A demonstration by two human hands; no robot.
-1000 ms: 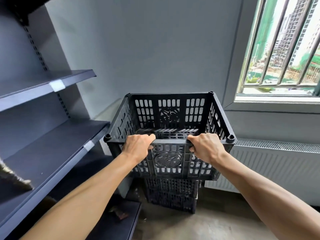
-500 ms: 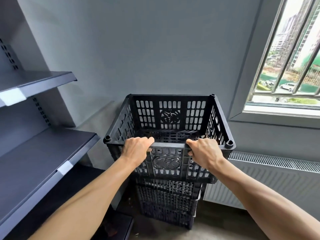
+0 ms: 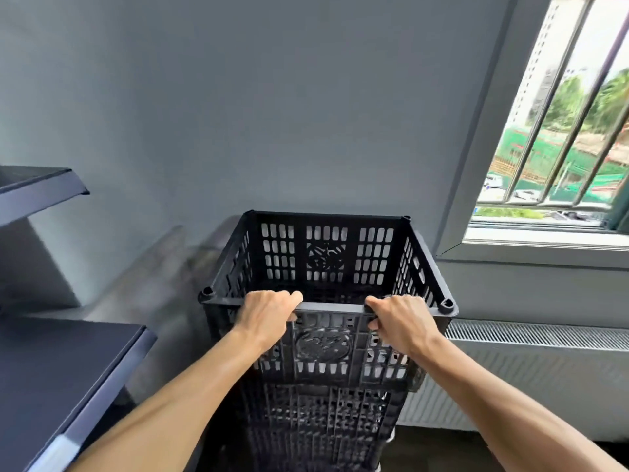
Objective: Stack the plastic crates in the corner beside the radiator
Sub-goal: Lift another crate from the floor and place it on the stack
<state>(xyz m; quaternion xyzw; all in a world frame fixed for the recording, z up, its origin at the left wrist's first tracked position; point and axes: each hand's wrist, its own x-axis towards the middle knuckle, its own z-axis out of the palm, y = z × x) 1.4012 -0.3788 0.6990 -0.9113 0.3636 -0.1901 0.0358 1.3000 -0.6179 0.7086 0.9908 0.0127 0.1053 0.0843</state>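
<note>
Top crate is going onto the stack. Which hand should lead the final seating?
Neither clearly: left hand and right hand grip the top crate's near rim symmetrically. Slight edge to the right, probably: it is on the radiator side, where the crate overhangs the stack.

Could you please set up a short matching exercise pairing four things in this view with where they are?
Things:
1. top crate
2. radiator
3. shelf
4. window

Places:
A. upper right
B. gripped at its near rim by left hand and right hand
C. far left
D. low, under the sill

Pairs: 1-B, 2-D, 3-C, 4-A
</note>
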